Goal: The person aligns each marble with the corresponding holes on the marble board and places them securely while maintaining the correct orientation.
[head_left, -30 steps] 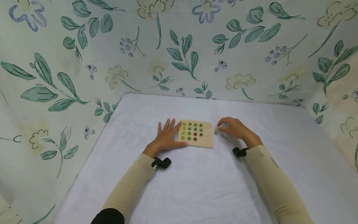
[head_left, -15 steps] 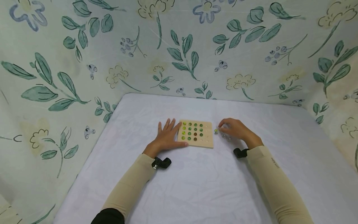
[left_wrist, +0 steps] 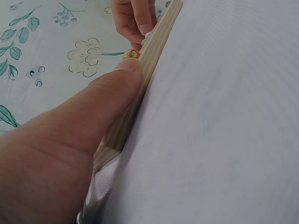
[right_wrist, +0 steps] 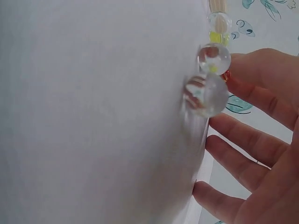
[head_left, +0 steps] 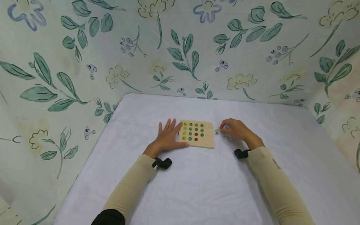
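Marbles (head_left: 190,129) sit in rows on the wooden board (head_left: 208,144).

A flower-patterned backdrop (head_left: 209,47) rises behind the white-covered table (head_left: 197,184).

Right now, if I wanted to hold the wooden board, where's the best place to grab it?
Probably the right half of its near edge, from the near side, thumb on top. The board is a flat slab and that stretch looks free; the left hand rests at the left edge, and loose marbles lie by the right. Keep it level: green marbles sit in it.
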The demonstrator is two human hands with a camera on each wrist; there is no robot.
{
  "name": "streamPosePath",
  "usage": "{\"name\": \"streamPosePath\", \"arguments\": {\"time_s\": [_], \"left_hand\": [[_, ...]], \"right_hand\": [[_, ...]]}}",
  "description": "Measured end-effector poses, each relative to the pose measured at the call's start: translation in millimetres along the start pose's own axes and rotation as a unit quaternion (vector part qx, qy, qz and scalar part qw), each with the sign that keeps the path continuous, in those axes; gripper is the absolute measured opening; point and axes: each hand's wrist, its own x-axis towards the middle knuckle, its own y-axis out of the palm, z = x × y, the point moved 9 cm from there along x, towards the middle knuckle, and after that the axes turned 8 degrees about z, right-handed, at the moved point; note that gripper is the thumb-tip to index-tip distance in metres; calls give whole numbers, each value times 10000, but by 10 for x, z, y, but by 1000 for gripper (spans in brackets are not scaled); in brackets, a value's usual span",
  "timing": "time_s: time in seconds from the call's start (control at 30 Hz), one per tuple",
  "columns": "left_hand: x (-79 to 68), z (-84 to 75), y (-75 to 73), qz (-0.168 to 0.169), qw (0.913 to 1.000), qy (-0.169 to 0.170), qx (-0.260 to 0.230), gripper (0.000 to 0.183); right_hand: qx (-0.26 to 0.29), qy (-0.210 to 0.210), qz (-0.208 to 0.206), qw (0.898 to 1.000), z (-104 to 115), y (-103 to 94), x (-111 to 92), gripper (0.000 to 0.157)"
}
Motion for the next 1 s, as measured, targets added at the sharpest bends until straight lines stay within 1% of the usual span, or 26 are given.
{"name": "streamPosePath", "arguments": {"time_s": [0.17, 0.47, 1.0], "left_hand": [[4, 6, 7, 24, 10000, 10, 3, 110], [3, 11, -8, 10, 10000, -14, 16, 111], [3, -11, -6, -26, 10000, -11, 63, 110]], "right_hand": [[-22, 46, 18, 10000, -17, 12, 8, 8], [-164, -57, 14, 9998, -3, 1, 12, 7], [-173, 125, 50, 9998, -47, 8, 15, 7]]}}
